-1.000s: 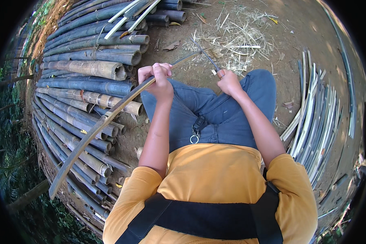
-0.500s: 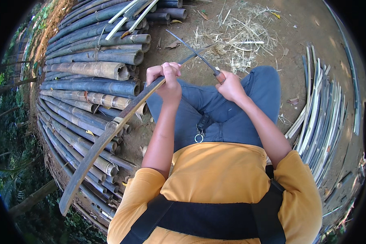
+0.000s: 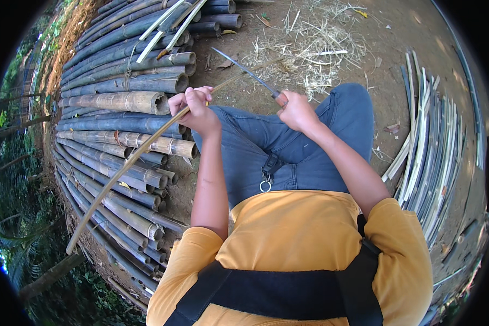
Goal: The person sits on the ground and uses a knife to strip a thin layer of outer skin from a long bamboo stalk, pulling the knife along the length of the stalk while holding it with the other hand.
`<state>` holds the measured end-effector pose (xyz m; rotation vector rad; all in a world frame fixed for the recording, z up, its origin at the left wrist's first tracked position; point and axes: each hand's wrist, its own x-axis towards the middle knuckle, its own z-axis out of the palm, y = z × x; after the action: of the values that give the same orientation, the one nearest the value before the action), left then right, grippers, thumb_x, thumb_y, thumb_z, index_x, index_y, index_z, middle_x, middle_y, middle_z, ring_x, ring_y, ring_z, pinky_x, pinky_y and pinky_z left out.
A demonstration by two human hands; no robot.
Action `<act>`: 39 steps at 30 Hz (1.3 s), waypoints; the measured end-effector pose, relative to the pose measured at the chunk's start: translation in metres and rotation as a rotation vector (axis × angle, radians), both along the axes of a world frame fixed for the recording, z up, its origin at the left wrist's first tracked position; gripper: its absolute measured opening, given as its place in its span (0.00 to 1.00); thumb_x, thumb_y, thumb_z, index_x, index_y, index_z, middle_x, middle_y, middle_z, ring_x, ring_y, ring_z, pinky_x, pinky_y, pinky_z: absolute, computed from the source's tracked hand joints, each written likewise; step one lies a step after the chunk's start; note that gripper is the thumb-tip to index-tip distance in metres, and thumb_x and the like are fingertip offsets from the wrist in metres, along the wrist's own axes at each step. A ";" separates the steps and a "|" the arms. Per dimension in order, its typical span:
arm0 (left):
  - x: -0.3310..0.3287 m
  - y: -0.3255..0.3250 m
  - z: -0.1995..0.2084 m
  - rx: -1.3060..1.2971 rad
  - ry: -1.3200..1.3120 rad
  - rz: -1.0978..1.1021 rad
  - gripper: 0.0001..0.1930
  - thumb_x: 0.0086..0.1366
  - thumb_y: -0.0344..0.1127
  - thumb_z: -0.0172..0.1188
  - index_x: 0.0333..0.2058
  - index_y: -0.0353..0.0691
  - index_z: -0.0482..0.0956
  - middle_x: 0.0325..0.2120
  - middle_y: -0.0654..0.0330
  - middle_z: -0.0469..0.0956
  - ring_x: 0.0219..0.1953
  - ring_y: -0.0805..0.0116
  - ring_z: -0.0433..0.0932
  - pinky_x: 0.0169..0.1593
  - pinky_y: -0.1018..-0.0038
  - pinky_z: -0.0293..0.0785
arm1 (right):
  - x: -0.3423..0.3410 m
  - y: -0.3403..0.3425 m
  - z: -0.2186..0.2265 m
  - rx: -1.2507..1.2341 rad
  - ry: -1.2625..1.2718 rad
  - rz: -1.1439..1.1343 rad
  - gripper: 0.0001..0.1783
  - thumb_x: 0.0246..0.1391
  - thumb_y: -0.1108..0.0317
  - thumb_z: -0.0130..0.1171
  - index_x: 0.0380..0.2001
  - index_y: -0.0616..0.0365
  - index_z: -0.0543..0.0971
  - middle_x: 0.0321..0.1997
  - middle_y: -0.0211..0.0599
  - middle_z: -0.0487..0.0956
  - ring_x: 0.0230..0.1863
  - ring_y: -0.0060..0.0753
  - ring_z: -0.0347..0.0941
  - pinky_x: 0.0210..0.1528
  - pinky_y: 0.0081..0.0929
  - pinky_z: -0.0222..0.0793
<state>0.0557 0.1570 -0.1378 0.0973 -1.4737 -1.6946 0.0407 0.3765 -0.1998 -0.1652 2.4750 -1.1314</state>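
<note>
My left hand (image 3: pixel 199 113) is wrapped round a long split bamboo strip (image 3: pixel 117 176). The strip slants from the lower left, over the stacked poles, up past my left knee, its narrow edge turned upward. In my right hand (image 3: pixel 300 113) is the wooden handle of a knife (image 3: pixel 248 73), held above my lap. Its long thin blade points up and left and crosses the strip's far end. I cannot tell whether blade and strip touch.
Bamboo poles (image 3: pixel 114 102) lie stacked on the left, with pale split pieces on top. Pale shavings (image 3: pixel 323 49) litter the dirt ahead. A bundle of split strips (image 3: pixel 437 163) lies at my right. My bent legs (image 3: pixel 315 157) are beneath my hands.
My left hand has moved left and slightly down with the strip, which has turned from its broad face to its narrow edge. The knife has shifted a little left.
</note>
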 end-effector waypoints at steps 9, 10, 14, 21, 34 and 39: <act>0.001 -0.014 -0.007 -0.010 0.026 -0.056 0.08 0.70 0.23 0.46 0.33 0.41 0.57 0.14 0.61 0.63 0.18 0.69 0.68 0.36 0.58 0.80 | -0.012 0.004 -0.002 0.098 -0.051 0.076 0.08 0.56 0.68 0.54 0.36 0.59 0.78 0.37 0.56 0.81 0.43 0.63 0.78 0.45 0.50 0.72; 0.002 -0.014 -0.008 -0.006 0.025 -0.052 0.08 0.70 0.23 0.45 0.33 0.41 0.57 0.13 0.61 0.63 0.18 0.69 0.68 0.36 0.58 0.80 | -0.006 0.002 0.001 0.085 -0.018 0.124 0.09 0.59 0.67 0.53 0.37 0.59 0.78 0.37 0.56 0.82 0.43 0.62 0.78 0.45 0.50 0.72; -0.002 -0.004 0.000 0.011 0.025 -0.056 0.09 0.68 0.22 0.45 0.30 0.41 0.58 0.13 0.62 0.60 0.18 0.69 0.66 0.36 0.57 0.80 | -0.031 0.011 -0.023 0.099 -0.146 -0.135 0.08 0.56 0.67 0.52 0.34 0.59 0.77 0.36 0.56 0.81 0.43 0.62 0.78 0.45 0.50 0.71; -0.002 -0.004 -0.002 -0.055 0.062 -0.153 0.07 0.68 0.22 0.44 0.33 0.41 0.56 0.12 0.60 0.64 0.17 0.69 0.69 0.34 0.59 0.79 | -0.018 0.015 -0.011 0.039 -0.070 0.039 0.05 0.49 0.72 0.54 0.31 0.59 0.75 0.35 0.56 0.81 0.40 0.62 0.78 0.42 0.50 0.71; 0.001 -0.036 -0.016 0.101 0.088 -0.133 0.07 0.64 0.21 0.42 0.30 0.42 0.57 0.11 0.62 0.57 0.15 0.68 0.64 0.32 0.59 0.78 | -0.021 -0.011 0.018 0.120 -0.096 0.135 0.09 0.56 0.68 0.54 0.38 0.55 0.79 0.38 0.53 0.82 0.45 0.59 0.79 0.45 0.48 0.73; 0.005 -0.036 -0.019 0.066 0.135 -0.237 0.07 0.62 0.21 0.43 0.30 0.41 0.58 0.10 0.62 0.58 0.14 0.68 0.64 0.31 0.60 0.77 | -0.021 -0.005 0.002 0.157 -0.108 0.071 0.10 0.63 0.65 0.50 0.39 0.56 0.80 0.37 0.53 0.82 0.45 0.58 0.79 0.46 0.48 0.73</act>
<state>0.0606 0.1207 -0.1572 -0.1598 -1.3712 -1.9001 0.0195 0.3711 -0.1977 -0.1414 2.4286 -0.8892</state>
